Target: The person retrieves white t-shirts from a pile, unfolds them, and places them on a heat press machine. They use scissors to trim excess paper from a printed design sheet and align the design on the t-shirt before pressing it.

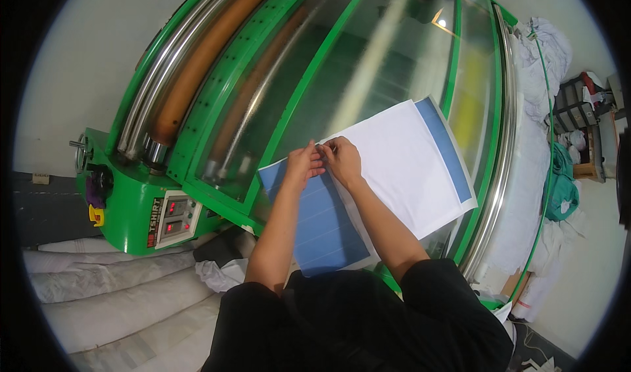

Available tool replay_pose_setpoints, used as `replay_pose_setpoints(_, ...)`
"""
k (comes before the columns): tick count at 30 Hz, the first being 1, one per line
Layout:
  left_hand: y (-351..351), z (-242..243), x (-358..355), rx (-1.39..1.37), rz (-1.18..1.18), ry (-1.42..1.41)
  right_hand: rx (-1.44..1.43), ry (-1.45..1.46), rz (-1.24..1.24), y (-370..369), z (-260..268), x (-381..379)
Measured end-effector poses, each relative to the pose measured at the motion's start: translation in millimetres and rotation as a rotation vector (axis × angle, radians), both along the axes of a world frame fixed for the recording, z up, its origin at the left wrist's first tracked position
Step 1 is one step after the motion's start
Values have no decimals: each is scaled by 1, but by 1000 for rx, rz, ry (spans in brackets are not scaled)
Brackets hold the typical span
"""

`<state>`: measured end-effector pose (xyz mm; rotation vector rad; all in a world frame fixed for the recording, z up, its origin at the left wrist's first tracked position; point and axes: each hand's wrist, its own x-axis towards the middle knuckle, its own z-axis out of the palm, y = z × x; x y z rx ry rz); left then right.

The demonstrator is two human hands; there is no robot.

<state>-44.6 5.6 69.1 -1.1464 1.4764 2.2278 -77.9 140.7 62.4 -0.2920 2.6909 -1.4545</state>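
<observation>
My left hand [305, 166] and my right hand [344, 160] meet at the upper corner of a white fabric panel [409, 160]. The right fingers are pinched together at that corner. With its fingers curled and thumb raised, the left hand touches the same spot; whether it grips anything is hidden. Beneath the fabric lies a blue printed paper sheet [328, 224] with a pale margin and thin light lines. Its blue also shows along the fabric's right side [446, 150]. Both pieces rest over the clear cover [374, 61] of a green roller heat press.
The press has metal rollers [153, 76], a brown roll [197, 66] and a control panel [177, 219] with lit red displays. Large wrapped rolls [123, 293] lie at lower left. White cloth [512, 175], a green cord [548, 91] and a green bag [562, 187] are on the right.
</observation>
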Motion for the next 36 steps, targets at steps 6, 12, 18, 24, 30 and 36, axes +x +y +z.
replay_pose_setpoints(6, 13, 2, -7, -481, -30, 32, -126, 137, -40, 14, -12, 3)
replay_pose_setpoints(12, 35, -11, -12, -1298, -308, 12, -477, -114, -210, 46, -6, -19)
replay_pose_setpoints(18, 46, -9, -21, -1269, -193, -60, -441, -10, -319, 165, -30, -93)
replay_pose_setpoints(24, 45, -22, -30, -1221, -199, -85, 43, 60, -390, 243, -20, -168)
replay_pose_setpoints(30, 17, -33, 2, -910, -54, 156, 179, 149, -330, 257, -23, -185)
replay_pose_setpoints(36, -71, -24, 86, -674, 67, 177, 275, 120, -376, 245, -20, -184)
